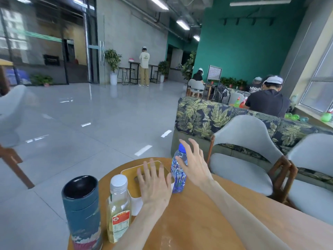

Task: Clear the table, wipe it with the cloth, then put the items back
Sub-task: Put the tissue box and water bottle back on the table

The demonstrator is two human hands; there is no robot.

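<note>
A round wooden table (194, 222) fills the lower middle of the head view. On its left edge stand a tall dark-blue canister (82, 212) and a clear bottle of yellow oil (119, 208) with a white cap. Behind them lies a white tissue box with a yellow lid (129, 173). A blue-capped water bottle (178, 170) stands at the far edge. My left hand (155, 184) hovers open over the tissue box. My right hand (193, 164) is spread open right beside the water bottle, fingers apart, not closed on it. No cloth is visible.
Two grey chairs (246, 141) with wooden frames stand to the right of the table, in front of a leaf-patterned sofa (207, 116). Another grey chair (10, 109) is at the far left. Several people sit or stand further back. Grey tiled floor stretches to the left.
</note>
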